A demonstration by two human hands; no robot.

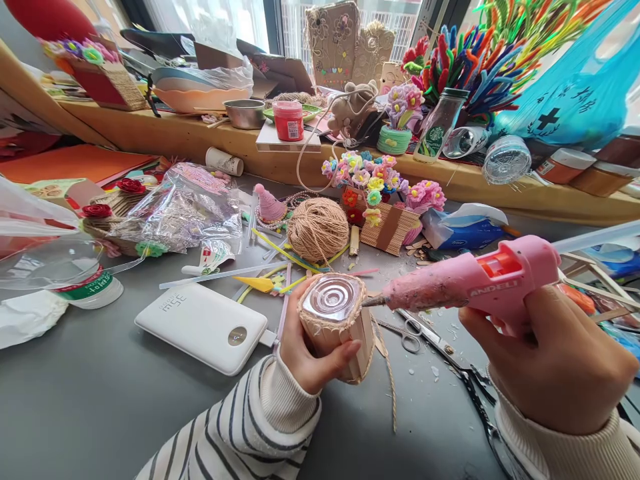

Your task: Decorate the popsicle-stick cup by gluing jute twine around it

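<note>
My left hand (306, 353) is wrapped round a small bottle (336, 323) clad in wooden sticks and twine, its clear ridged bottom tilted up toward me. A loose twine end (390, 380) hangs from it to the table. My right hand (550, 363) grips a pink hot glue gun (470, 280). The gun's nozzle tip touches the twine band at the bottle's upper right edge.
A white power bank (203, 325) lies left of the bottle. Scissors (425, 337) lie under the gun. Behind are a twine ball (318, 229), a stick basket of pipe-cleaner flowers (387, 213), plastic bags (185, 207) and a cluttered wooden ledge (165, 133).
</note>
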